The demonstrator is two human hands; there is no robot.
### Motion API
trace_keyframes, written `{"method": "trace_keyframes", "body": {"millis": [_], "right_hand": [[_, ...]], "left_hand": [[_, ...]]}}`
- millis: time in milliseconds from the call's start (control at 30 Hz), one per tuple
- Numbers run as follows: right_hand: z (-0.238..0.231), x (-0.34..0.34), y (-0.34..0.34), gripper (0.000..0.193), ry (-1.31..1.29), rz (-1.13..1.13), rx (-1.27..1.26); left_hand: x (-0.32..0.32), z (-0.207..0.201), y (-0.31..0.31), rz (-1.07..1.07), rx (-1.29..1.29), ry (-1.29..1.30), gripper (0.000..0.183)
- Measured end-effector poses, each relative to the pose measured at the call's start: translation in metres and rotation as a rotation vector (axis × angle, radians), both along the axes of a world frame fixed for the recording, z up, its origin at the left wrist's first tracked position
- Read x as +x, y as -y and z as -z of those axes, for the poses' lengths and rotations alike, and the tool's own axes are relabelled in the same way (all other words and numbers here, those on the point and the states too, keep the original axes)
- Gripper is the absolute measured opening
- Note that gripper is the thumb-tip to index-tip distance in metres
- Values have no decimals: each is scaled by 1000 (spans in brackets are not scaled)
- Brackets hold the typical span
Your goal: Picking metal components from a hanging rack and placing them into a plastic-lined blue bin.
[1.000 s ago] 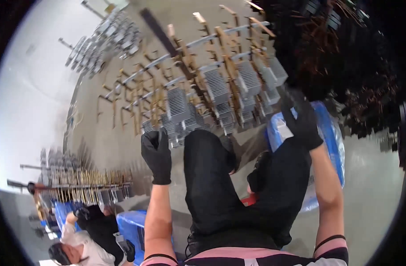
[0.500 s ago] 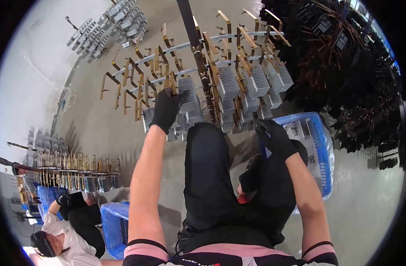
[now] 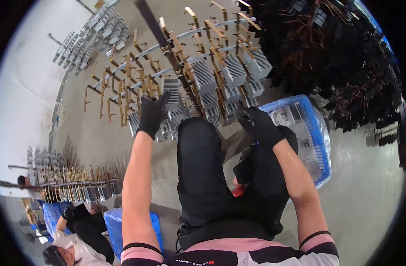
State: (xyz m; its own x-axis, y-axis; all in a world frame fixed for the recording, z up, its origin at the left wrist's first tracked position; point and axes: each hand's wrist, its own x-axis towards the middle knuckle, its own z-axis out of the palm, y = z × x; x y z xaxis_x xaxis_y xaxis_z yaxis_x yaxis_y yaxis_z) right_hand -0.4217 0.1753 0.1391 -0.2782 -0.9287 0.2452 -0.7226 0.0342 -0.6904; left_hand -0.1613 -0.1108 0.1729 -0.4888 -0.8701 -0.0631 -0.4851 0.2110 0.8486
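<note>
In a black glove, my left hand is at the rack's lower left, its fingers spread in a V. One finger lies against the edge of a silver finned heat sink hanging there; I cannot tell if it presses on it. My right hand, gloved in black too, hovers above my right knee beside the blue crate, fingers loosely bent and apart, with nothing visible in them. Brass-coloured hooks line the hanging rack; several heat sinks hang on its right half, while many left hooks are bare.
A blue crate lined with clear plastic stands right of my knee, with silver parts inside. Dark racks crowd the right. At lower left, a person sits by another rack and a blue crate. More loaded racks stand far left.
The view has shifted, so the rack sits further left and higher. My left hand's fingers have spread beside the heat sink, off the hook they were at. The right hand stays near the crate.
</note>
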Motion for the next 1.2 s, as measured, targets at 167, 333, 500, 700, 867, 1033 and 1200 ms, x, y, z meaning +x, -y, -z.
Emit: {"method": "trace_keyframes", "body": {"millis": [167, 333, 500, 700, 867, 1033, 1200], "right_hand": [[-7, 4, -2, 40, 28, 26, -88], [-46, 28, -24, 47, -23, 72, -119], [-119, 64, -58, 59, 860, 13, -11], [-144, 43, -91, 73, 425, 357, -77], [-69, -35, -121, 71, 398, 650, -309], [64, -120, -146, 70, -99, 768, -39], [150, -142, -116, 68, -266, 688, 402]], "left_hand": [[9, -16, -15, -94, 374, -425, 62], [41, -7, -56, 158, -281, -354, 38], [-24, -70, -170, 85, -437, -250, 36], [-88, -101, -232, 578, -831, 132, 49], [-103, -82, -218, 524, -820, -140, 66], [-78, -39, -168, 328, -828, -188, 61], [-74, -23, -160, 374, -840, 155, 59]]}}
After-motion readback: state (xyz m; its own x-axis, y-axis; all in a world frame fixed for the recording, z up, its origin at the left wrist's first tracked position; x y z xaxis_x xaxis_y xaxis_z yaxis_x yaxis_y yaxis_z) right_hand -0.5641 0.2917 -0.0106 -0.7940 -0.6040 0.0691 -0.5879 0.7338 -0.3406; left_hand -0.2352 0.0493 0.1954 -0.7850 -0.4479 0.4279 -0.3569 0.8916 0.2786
